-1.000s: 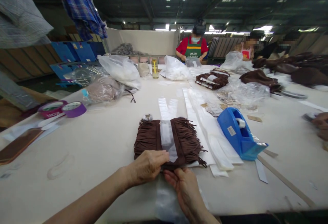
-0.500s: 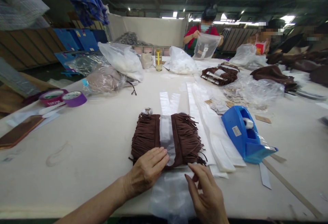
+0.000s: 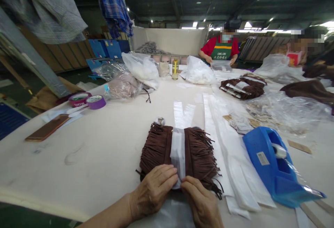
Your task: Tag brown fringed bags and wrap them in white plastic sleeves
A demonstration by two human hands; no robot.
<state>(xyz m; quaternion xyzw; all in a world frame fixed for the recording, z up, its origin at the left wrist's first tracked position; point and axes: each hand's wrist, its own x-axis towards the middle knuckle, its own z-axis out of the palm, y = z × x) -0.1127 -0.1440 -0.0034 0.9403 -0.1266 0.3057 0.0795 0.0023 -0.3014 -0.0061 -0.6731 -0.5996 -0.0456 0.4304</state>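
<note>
Dark brown, roughly rectangular fringed soft bundle (image 3: 156,151): head view, flat on the white table (image 3: 109,172). Left hand (image 3: 153,190) and right hand (image 3: 202,202): fingers bent at the bundle's near edge, touching its lengthwise translucent white plastic strip (image 3: 177,148); grip indeterminable.

matt suede-like fringed bundle (image 3: 200,151), glossy smooth plastic tape dispenser (image 3: 271,169)
</note>
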